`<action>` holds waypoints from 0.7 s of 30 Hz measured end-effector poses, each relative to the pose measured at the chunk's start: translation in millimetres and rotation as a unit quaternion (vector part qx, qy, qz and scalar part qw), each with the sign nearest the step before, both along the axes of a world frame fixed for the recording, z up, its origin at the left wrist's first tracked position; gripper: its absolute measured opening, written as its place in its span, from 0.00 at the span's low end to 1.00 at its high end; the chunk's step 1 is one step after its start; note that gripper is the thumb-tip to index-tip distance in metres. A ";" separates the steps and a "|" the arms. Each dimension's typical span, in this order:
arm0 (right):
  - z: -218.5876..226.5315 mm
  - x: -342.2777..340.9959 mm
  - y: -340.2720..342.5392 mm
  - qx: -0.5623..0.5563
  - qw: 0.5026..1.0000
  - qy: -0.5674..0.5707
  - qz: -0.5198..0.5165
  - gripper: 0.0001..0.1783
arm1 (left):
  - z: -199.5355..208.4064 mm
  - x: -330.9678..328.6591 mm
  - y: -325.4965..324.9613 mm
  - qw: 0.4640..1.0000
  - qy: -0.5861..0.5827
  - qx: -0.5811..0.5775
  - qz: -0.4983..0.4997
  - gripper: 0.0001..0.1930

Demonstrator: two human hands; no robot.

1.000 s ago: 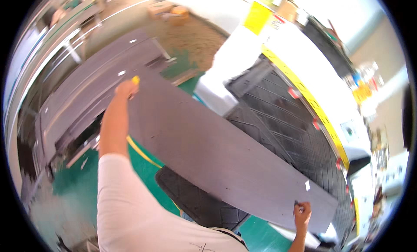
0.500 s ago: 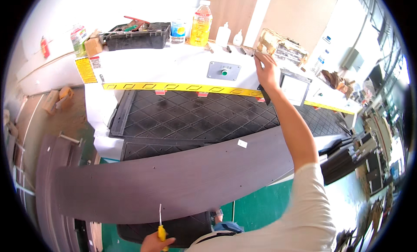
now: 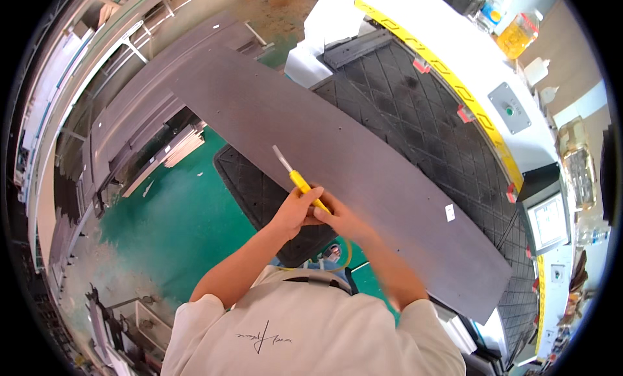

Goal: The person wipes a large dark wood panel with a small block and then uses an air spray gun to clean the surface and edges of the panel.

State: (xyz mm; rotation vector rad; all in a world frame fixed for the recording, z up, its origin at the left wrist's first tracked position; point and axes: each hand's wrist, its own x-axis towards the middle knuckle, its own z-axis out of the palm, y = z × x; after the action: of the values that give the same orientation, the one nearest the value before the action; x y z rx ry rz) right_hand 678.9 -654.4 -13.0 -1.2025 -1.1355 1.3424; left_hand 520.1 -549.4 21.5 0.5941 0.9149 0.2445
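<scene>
Yellow, smooth and probably plastic, the handle of a slim hand tool (image 3: 300, 181) stands out in my feed; a narrow metal shaft runs from it to a pale, flattish tip. I see it over the middle of a long grey-brown panel (image 3: 389, 201), tip aimed up and to the left, though I cannot tell whether the metal touches the surface. My wearer's left hand (image 3: 293, 215) is wrapped around the handle, thumb along its side. The right hand (image 3: 344, 219) meets its lower end, fingers bent, partly blurred; whether those fingers clasp it or something small, I cannot tell.

The panel is matt and faintly streaked, with long gently bowed edges, a few small dark holes and a white label (image 3: 450, 212) near one end. Beyond it lies a black mat (image 3: 415, 100) with raised diamond ribbing, bordered by a yellow strip (image 3: 448, 71) on a white bench (image 3: 415, 12). A darker, ridged pad (image 3: 243, 184) sits under the near edge, above a scuffed green floor (image 3: 175, 246).

Half a second ago the right hand was up at the bench ledge, beside short dark rods, and the left held the tool alone by the near edge. Now both hands are together, and my view has swung so that the panel runs diagonally.
</scene>
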 end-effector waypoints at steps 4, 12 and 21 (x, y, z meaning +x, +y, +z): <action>-2.0 -28.6 -30.3 -0.252 0.936 0.227 -0.090 0.32 | 15.6 -30.6 13.5 0.982 0.026 -0.006 -0.189 0.27; 100.2 32.0 -249.9 -0.407 0.856 -0.014 -0.318 0.27 | -128.7 -3.8 22.6 0.506 0.086 0.773 -0.373 0.44; 127.6 -31.0 -532.2 -0.448 0.533 -0.236 -0.678 0.14 | -131.0 95.2 -91.0 0.259 -0.022 0.845 -0.467 0.50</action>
State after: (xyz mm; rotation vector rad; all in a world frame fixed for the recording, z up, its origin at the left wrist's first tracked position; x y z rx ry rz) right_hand 648.0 -1186.6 114.6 -2.4586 0.5806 0.1546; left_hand 615.3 -640.4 -109.5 3.0227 -0.4163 0.0208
